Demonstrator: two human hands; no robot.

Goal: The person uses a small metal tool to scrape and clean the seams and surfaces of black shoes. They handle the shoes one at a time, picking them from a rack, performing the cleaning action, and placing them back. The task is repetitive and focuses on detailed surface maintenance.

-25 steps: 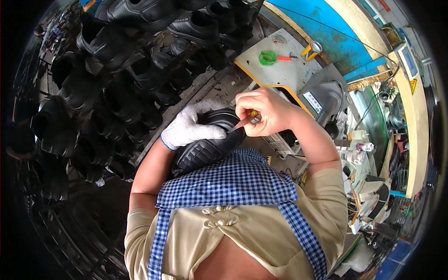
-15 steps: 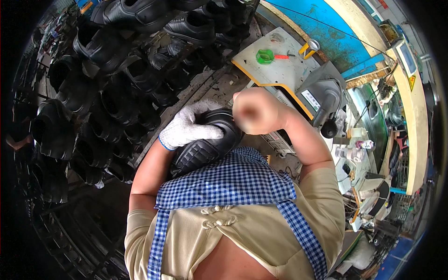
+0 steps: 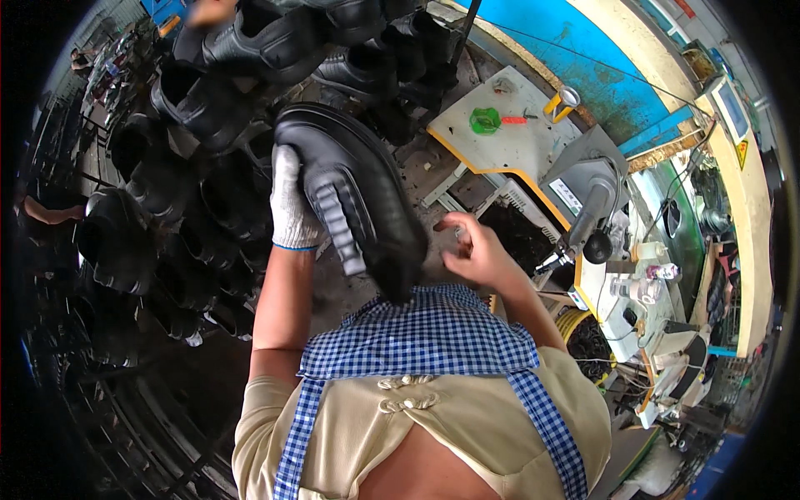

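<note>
Racks of black shoes (image 3: 167,208) fill the workshop behind and to the left of the person, and a pale work table (image 3: 508,142) with a green dish (image 3: 483,121) on it stands to the right, next to a grey machine (image 3: 587,200). Taking the table as the marker, the black shoe (image 3: 354,196) in hand is well to its left, lifted high toward the racks, sole turned to the camera and toe pointing up. The left hand (image 3: 290,204), in a white glove, is wrapped around the shoe's side and carries it alone. The right hand (image 3: 471,250), bare, hovers below the table's near edge with fingers loosely curled; whether it holds anything small I cannot tell. The step looks like moving a worked shoe off to the racks. Setting it there would call for a free peg and a steady reach.
</note>
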